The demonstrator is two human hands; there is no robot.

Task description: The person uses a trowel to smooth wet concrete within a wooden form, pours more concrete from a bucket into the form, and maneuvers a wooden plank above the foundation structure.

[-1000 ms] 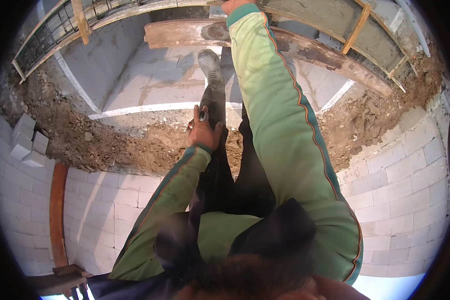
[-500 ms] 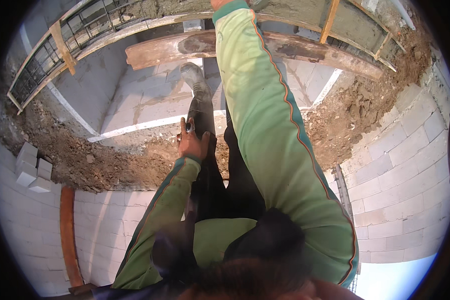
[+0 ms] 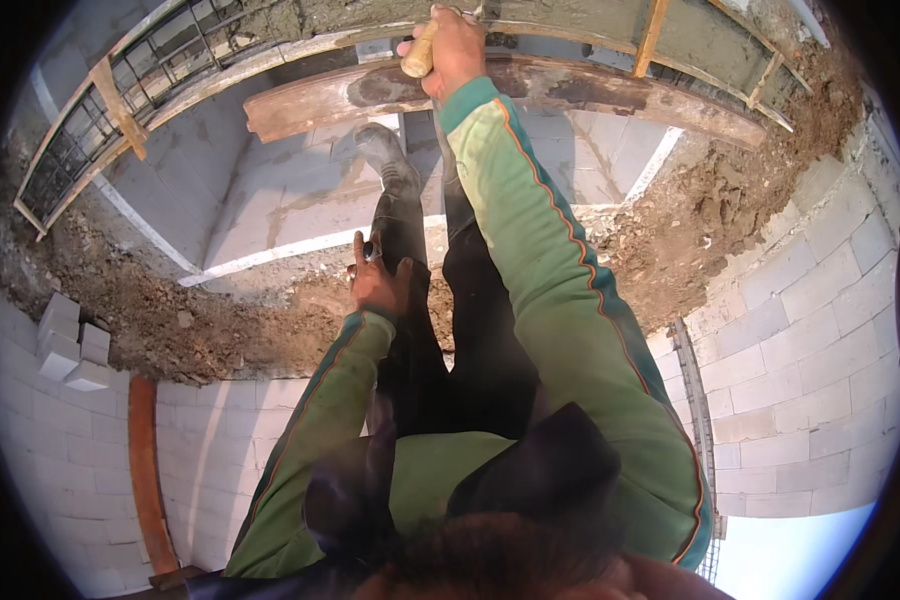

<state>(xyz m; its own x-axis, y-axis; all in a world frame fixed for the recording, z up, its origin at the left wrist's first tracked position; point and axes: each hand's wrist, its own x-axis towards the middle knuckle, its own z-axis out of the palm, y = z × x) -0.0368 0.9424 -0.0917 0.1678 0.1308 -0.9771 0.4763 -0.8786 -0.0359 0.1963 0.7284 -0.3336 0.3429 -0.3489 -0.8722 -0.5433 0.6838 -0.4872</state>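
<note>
My right hand is closed around the short wooden handle of what looks like a trowel; its blade cannot be made out at the top edge. It is held over the near board of a long timber form filled with wet grey concrete. My left hand rests against my left leg with its fingers spread, holding nothing. A dark ring-like band sits on one finger. Below the form lies a worn, stained plank, with my left boot just under it.
Steel rebar shows in the form's left end. Wooden cross-pieces brace it. Rough soil borders pale block walls. Loose white blocks are stacked at left, near a reddish-brown upright board.
My right hand has drawn back toward me from the top edge, bringing the wooden handle into view. My left hand has stayed on my leg, its fingers shifting slightly.
</note>
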